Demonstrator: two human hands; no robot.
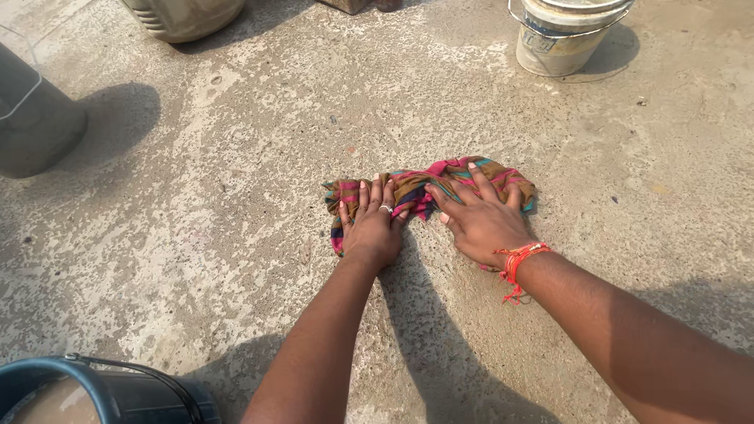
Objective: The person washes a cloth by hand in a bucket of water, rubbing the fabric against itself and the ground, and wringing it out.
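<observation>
Head-worn view, steeply downward, close over concrete floor (pixel 236 196)

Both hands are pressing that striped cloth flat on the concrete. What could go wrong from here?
The concrete floor looks rough and pitted, so the left hand and right hand pressing the striped cloth could scrape knuckles or snag the fabric. The dark bucket sits close by the left forearm; pulling back might knock it.

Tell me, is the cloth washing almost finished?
Hard to say. Done so far: the striped cloth lies bunched on the concrete floor. In hand: the left hand and right hand both press flat on it. Left: the cloth isn't spread out or hung, and the buckets stand untouched.
</observation>
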